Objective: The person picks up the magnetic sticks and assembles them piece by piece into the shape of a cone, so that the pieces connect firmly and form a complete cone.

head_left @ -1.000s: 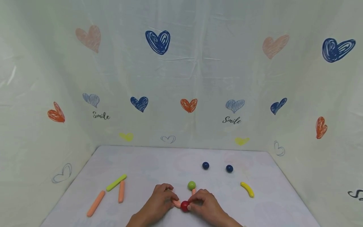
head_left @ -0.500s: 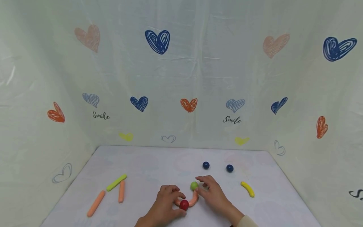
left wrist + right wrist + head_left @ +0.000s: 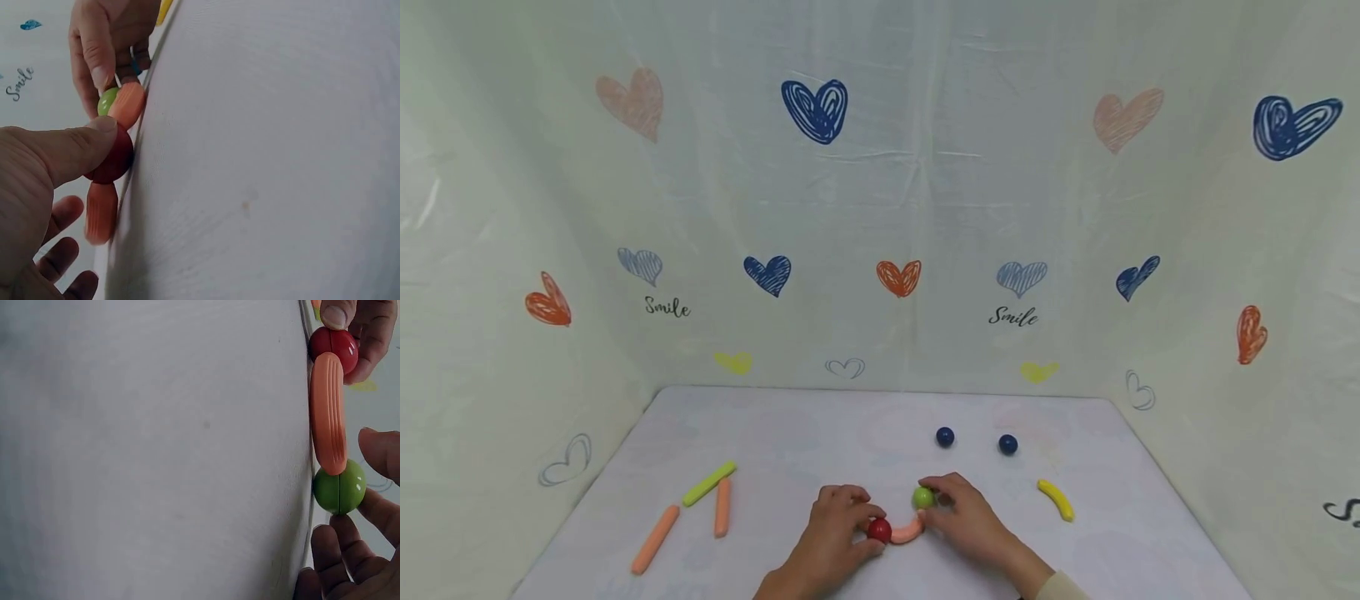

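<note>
Near the table's front, my left hand (image 3: pixel 831 533) pinches a red ball (image 3: pixel 879 530); its thumb presses the ball in the left wrist view. A curved, ridged orange piece (image 3: pixel 329 412) runs from the red ball to a green ball (image 3: pixel 339 486). Another ridged orange piece (image 3: pixel 101 212) sits on the red ball's other side, beneath my left hand; in the head view that hand covers it. My right hand (image 3: pixel 966 521) has its fingers curled around the green ball, fingertips touching it. In the right wrist view its thumb stands slightly off the ball, beside the orange piece's end.
On the table's left lie a yellow-green stick (image 3: pixel 709 483) and two orange sticks, one short (image 3: pixel 722 507) and one longer (image 3: pixel 655 539). Two dark blue balls (image 3: pixel 945 437) rest toward the back right. A yellow banana-shaped piece (image 3: pixel 1056 500) lies at the right. A curtain (image 3: pixel 880 208) surrounds the table.
My right hand has left the red ball for the green one, which has shifted slightly right and nearer. The left hand has taken hold of the red ball, which now sits a little farther left.
</note>
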Tool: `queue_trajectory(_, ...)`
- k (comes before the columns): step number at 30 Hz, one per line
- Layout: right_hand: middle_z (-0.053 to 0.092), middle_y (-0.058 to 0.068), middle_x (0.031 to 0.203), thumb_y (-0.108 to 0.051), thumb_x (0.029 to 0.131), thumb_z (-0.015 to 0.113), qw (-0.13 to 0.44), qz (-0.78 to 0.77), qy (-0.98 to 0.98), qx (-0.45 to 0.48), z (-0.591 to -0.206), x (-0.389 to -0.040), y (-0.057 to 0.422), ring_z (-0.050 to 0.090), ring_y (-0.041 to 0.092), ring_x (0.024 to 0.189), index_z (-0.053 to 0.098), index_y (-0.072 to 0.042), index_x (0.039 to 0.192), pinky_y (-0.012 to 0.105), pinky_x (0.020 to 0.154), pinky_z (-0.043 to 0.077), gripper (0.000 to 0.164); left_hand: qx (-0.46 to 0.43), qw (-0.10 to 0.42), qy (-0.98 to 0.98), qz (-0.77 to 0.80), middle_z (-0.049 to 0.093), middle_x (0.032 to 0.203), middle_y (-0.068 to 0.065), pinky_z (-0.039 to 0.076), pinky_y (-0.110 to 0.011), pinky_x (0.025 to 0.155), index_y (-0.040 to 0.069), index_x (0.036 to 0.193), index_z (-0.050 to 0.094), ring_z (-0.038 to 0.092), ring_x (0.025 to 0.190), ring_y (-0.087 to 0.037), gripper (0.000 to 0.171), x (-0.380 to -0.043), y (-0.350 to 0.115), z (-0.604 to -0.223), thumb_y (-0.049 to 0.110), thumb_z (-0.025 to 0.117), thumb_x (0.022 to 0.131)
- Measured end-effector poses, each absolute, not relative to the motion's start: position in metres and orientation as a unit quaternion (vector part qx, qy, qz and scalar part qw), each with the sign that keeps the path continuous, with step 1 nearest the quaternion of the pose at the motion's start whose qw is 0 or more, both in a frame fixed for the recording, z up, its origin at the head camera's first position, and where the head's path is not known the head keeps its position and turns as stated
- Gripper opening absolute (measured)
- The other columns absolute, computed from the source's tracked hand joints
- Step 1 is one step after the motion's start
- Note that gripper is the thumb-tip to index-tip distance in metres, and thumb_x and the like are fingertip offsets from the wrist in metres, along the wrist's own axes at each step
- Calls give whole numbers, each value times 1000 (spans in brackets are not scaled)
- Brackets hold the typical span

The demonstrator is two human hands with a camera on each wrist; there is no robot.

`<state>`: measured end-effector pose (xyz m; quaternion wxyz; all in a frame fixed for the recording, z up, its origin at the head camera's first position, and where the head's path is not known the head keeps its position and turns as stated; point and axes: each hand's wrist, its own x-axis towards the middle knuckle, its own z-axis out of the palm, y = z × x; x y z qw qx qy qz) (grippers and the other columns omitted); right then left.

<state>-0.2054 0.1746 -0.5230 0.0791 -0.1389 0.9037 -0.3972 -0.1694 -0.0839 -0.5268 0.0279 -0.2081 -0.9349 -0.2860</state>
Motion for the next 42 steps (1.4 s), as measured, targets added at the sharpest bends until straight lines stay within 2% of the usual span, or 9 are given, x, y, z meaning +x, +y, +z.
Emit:
queue_trajectory(6,60,-3,111,-29,87,86,77,-390,905,-152,-523,-200,180,55,13,99,67,-15,133,27,81,48,51,-198,42,-940,-274,58,126,4,47,-44,96,25,124,77,45,115,-22,37,-171,-85,-526,24,85,89)
queue_trajectory(10,56,-2,99,-25,86,87,69,-402,899,-158,-525,-196,181,51,9,88,69,-13,124,24,72,44,44,-183,91,-935,-288,56,124,3,52,-33,88,22,122,78,45,110,-19,34,-170,-83,-528,11,82,91)
queue_trajectory(13,55,-2,96,-23,85,88,64,-414,894,-161,-528,-193,179,50,6,83,69,-13,117,22,70,43,38,-171,134,-928,-301,55,119,3,52,-27,81,22,116,80,46,104,-16,34,-168,-80,-531,3,82,89)
queue_trajectory(16,57,-3,95,-23,85,88,61,-423,890,-160,-530,-191,177,51,4,81,69,-14,114,21,69,44,35,-158,147,-925,-312,53,115,6,50,-26,78,22,111,80,44,101,-13,31,-166,-76,-532,3,81,88)
queue_trajectory(22,56,-4,93,-25,85,88,61,-429,887,-162,-528,-186,172,50,4,78,69,-15,110,22,67,42,34,-182,109,-918,-335,49,109,10,46,-26,78,22,110,79,40,98,-11,24,-162,-70,-531,15,83,88)
queue_trajectory(27,57,-3,92,-26,85,88,69,-437,882,-160,-526,-182,168,50,4,77,68,-15,109,21,66,41,34,-204,86,-918,-328,46,107,13,46,-27,81,24,113,79,37,97,-9,28,-162,-68,-533,29,88,87)
queue_trajectory(36,59,-5,91,-26,84,89,70,-443,878,-169,-530,-179,164,50,2,76,69,-16,108,20,66,42,32,-206,102,-920,-318,47,102,12,44,-23,76,26,103,82,37,93,-9,13,-163,-69,-537,23,84,90)
queue_trajectory(42,60,-4,92,-22,85,88,65,-447,874,-176,-530,-178,164,50,2,77,71,-15,110,21,66,42,31,-205,87,-922,-317,47,102,11,41,-23,75,26,105,81,37,94,-10,17,-162,-66,-537,23,87,89)
